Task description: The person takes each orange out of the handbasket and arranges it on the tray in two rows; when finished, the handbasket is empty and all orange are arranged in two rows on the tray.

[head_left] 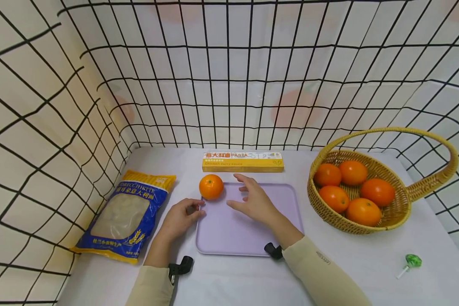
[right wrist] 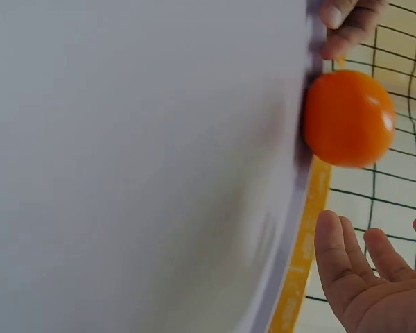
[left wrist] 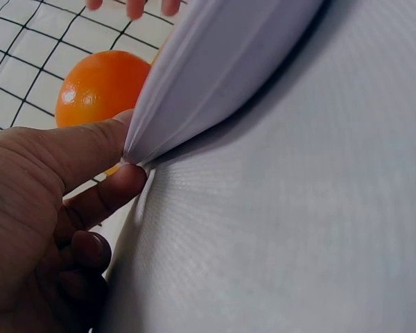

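Observation:
A lilac tray [head_left: 248, 229] lies on the white tablecloth in front of me. One orange [head_left: 211, 187] sits at its far left corner, also visible as the orange [left wrist: 100, 90] in the left wrist view. My left hand [head_left: 181, 219] is at the tray's left edge; up close, the thumb and a finger of the left hand [left wrist: 62, 180] pinch the rim, with the cloth creased beside them. Above the far part of the tray, my right hand [head_left: 254, 199] has its fingers spread apart from the thumb. The right hand [right wrist: 374, 277] is apart from the orange and holds nothing.
A yellow and white pasta box [head_left: 242, 162] lies behind the tray. To the left is a blue and yellow pasta bag [head_left: 124, 216]. On the right stands a handled wicker basket [head_left: 340, 225] of several orange fruits, with a green lollipop [head_left: 413, 260] nearer me. Black wire grid [head_left: 245, 93] encloses the table.

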`<move>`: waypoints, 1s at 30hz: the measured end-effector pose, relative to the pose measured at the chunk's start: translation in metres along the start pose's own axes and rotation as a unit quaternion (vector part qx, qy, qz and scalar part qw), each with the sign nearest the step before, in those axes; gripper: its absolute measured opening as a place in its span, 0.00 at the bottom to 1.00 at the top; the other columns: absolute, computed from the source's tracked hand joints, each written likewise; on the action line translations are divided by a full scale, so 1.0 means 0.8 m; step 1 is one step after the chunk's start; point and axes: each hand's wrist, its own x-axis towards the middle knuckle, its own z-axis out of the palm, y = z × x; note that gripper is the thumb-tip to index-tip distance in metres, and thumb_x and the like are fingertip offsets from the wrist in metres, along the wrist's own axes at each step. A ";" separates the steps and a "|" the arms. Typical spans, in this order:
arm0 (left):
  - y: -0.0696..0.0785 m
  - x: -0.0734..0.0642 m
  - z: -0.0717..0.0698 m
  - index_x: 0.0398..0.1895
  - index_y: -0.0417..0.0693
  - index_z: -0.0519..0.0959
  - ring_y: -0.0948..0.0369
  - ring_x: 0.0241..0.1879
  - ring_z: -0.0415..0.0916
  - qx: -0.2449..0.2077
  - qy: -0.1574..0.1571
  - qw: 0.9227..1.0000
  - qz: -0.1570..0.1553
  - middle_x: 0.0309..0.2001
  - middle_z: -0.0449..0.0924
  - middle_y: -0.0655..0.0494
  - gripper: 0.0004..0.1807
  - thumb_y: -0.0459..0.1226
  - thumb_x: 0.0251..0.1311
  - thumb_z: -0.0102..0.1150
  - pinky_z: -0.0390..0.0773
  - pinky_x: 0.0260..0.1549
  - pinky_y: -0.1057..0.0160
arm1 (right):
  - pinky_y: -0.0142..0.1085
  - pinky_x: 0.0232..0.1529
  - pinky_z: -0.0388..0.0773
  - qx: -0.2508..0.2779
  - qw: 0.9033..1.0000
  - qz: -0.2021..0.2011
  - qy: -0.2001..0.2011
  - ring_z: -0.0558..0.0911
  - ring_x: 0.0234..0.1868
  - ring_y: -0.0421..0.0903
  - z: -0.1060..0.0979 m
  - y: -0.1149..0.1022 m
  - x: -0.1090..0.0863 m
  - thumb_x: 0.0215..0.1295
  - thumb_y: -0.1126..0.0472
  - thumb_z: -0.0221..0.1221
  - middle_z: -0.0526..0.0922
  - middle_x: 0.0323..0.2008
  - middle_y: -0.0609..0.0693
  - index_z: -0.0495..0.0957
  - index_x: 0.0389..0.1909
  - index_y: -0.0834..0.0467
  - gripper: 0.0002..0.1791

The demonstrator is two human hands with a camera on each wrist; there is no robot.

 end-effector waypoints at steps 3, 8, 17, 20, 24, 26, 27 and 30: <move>0.001 -0.002 -0.001 0.53 0.58 0.85 0.57 0.44 0.74 -0.001 0.002 1.000 0.003 0.43 0.82 0.58 0.16 0.43 0.62 0.70 0.76 0.52 0.54 | 0.48 0.60 0.81 0.009 1.000 0.008 -0.002 0.78 0.66 0.53 -0.011 -0.002 -0.012 0.56 0.54 0.76 0.67 0.73 0.51 0.63 0.76 0.42 0.48; 0.000 -0.004 -0.002 0.52 0.57 0.85 0.58 0.44 0.74 0.003 0.006 1.000 0.007 0.43 0.82 0.58 0.15 0.43 0.62 0.70 0.75 0.51 0.54 | 0.51 0.62 0.79 0.023 1.000 -0.001 -0.006 0.77 0.67 0.56 -0.028 0.002 -0.029 0.57 0.52 0.75 0.66 0.74 0.54 0.62 0.76 0.42 0.47; 0.001 -0.006 -0.002 0.52 0.57 0.85 0.57 0.44 0.74 -0.003 0.004 1.000 0.003 0.43 0.81 0.57 0.15 0.43 0.62 0.70 0.75 0.52 0.54 | 0.52 0.61 0.80 0.017 1.000 -0.016 0.013 0.78 0.65 0.60 -0.058 0.014 -0.052 0.57 0.53 0.75 0.70 0.70 0.54 0.64 0.74 0.42 0.45; 0.001 -0.005 -0.002 0.52 0.57 0.85 0.57 0.44 0.74 -0.003 0.005 1.000 0.006 0.43 0.81 0.57 0.15 0.42 0.62 0.70 0.75 0.51 0.55 | 0.52 0.61 0.79 0.001 1.000 -0.016 0.024 0.79 0.63 0.60 -0.068 0.017 -0.061 0.57 0.54 0.75 0.71 0.69 0.54 0.64 0.74 0.43 0.44; 0.000 -0.004 0.000 0.53 0.57 0.85 0.58 0.43 0.73 -0.003 0.004 1.000 0.010 0.43 0.81 0.58 0.16 0.43 0.62 0.70 0.74 0.50 0.56 | 0.55 0.62 0.78 -0.013 0.999 -0.005 0.032 0.80 0.62 0.61 -0.083 0.018 -0.074 0.58 0.54 0.74 0.72 0.67 0.54 0.65 0.73 0.42 0.43; 0.000 -0.003 0.000 0.52 0.57 0.85 0.58 0.43 0.73 -0.003 0.005 1.000 0.011 0.43 0.81 0.58 0.15 0.43 0.62 0.71 0.74 0.49 0.57 | 0.56 0.62 0.78 -0.015 0.999 -0.003 0.034 0.80 0.62 0.61 -0.091 0.020 -0.081 0.59 0.53 0.74 0.72 0.67 0.54 0.65 0.73 0.42 0.42; 0.000 -0.003 0.000 0.52 0.57 0.85 0.58 0.43 0.73 -0.003 0.005 1.000 0.011 0.43 0.81 0.58 0.15 0.42 0.62 0.71 0.74 0.49 0.57 | 0.57 0.62 0.78 -0.019 0.999 -0.005 0.037 0.80 0.61 0.61 -0.095 0.021 -0.084 0.59 0.52 0.73 0.72 0.67 0.53 0.65 0.73 0.42 0.42; 0.001 -0.003 0.000 0.52 0.57 0.85 0.58 0.42 0.73 -0.002 0.008 1.000 0.014 0.43 0.82 0.58 0.15 0.42 0.61 0.71 0.74 0.48 0.57 | 0.58 0.61 0.78 -0.034 0.998 -0.016 0.049 0.81 0.60 0.61 -0.107 0.026 -0.092 0.60 0.50 0.73 0.72 0.66 0.53 0.66 0.72 0.43 0.40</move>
